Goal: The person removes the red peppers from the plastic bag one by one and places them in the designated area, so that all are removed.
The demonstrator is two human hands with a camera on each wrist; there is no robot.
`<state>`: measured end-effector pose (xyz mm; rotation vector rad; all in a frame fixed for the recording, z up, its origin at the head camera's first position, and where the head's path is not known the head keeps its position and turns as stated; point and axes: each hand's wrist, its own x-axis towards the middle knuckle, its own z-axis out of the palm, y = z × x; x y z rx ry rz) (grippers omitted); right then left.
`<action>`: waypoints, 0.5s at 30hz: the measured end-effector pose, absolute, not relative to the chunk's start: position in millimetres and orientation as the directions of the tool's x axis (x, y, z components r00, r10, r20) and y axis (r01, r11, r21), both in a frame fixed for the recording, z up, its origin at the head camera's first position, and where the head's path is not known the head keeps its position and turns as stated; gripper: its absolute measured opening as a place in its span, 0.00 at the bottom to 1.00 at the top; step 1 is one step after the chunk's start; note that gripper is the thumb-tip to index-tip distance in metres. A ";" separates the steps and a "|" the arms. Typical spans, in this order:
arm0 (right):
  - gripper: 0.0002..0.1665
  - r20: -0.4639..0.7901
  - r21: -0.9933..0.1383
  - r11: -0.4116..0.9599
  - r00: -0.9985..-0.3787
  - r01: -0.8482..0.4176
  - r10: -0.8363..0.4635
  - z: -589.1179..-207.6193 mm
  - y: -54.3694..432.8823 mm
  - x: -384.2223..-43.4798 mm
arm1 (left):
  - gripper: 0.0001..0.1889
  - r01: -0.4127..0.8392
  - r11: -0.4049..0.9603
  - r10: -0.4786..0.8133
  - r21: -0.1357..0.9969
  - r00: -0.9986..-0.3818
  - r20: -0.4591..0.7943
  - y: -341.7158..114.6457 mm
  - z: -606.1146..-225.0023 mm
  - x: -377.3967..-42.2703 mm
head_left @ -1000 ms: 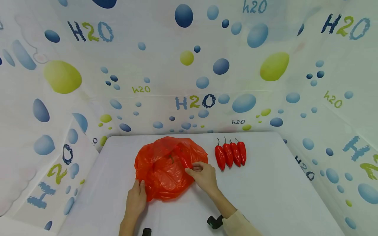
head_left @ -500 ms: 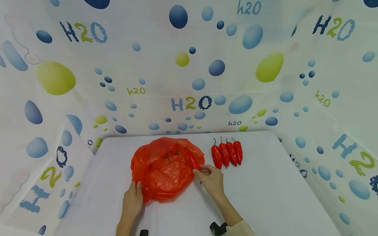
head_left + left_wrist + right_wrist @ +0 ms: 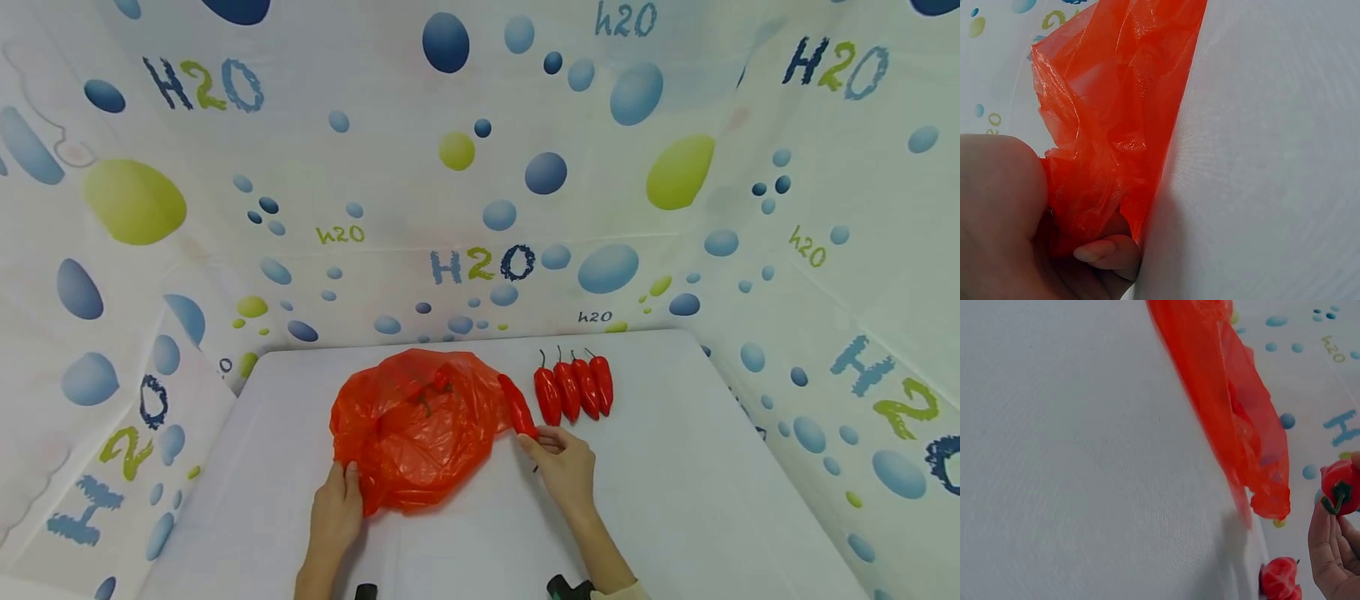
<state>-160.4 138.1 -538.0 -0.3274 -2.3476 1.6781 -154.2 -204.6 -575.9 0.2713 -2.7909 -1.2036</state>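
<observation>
While your right hand [image 3: 567, 471] pinches it near its stem end, one red pepper [image 3: 517, 404] is at the right edge of the red plastic bag [image 3: 427, 467], its tapered tip pointing up and leftward in the head view. You have a long, slim, slightly curved pod there, its skin glossy and bright red; the right wrist view shows you its stem end, where a dark green cap carries a bent green stem. Whether the tip touches the plastic, you cannot tell from these angles. The bag itself is thin, wrinkled and translucent, with an orange-red tint, and amid its folds you can see part of another red pepper [image 3: 441, 382] and a dark green stem. Your left hand [image 3: 336, 504] grips the bag's near left edge, fingers bent on the crumpled film. Farther right, beyond the held pod, four red peppers [image 3: 567, 396] lie side by side in a row, just as shiny, their stems toward the far edge of the white table [image 3: 690, 500]. Behind that rises a white backdrop [image 3: 390, 167] printed with blue and yellow-green drops and H2O lettering
</observation>
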 end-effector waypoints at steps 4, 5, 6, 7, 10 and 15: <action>0.22 0.052 -0.945 0.320 -0.932 0.070 0.359 -539.2 149.1 -155.0 | 0.16 -0.123 0.675 -0.196 0.727 -0.980 0.016 -205.1 -574.4 -153.4; 0.22 0.049 -0.944 0.321 -0.928 0.078 0.369 -539.7 152.0 -153.3 | 0.16 -0.118 0.679 -0.197 0.724 -0.980 0.025 -205.0 -574.3 -153.3; 0.23 0.051 -0.943 0.324 -0.926 0.079 0.375 -540.4 154.7 -151.5 | 0.16 -0.113 0.683 -0.195 0.722 -0.980 0.032 -205.0 -574.5 -153.2; 0.22 0.050 -0.941 0.327 -0.922 0.086 0.385 -540.4 157.3 -150.0 | 0.16 -0.109 0.686 -0.194 0.720 -0.980 0.037 -205.1 -574.6 -153.3; 0.23 0.044 -0.935 0.338 -0.914 0.105 0.404 -540.4 165.3 -145.9 | 0.16 -0.110 0.689 -0.191 0.716 -0.981 0.033 -204.7 -574.4 -153.5; 0.24 0.018 -0.930 0.340 -0.905 0.141 0.425 -543.3 180.5 -140.7 | 0.16 -0.106 0.690 -0.191 0.716 -0.981 0.040 -203.7 -574.9 -154.1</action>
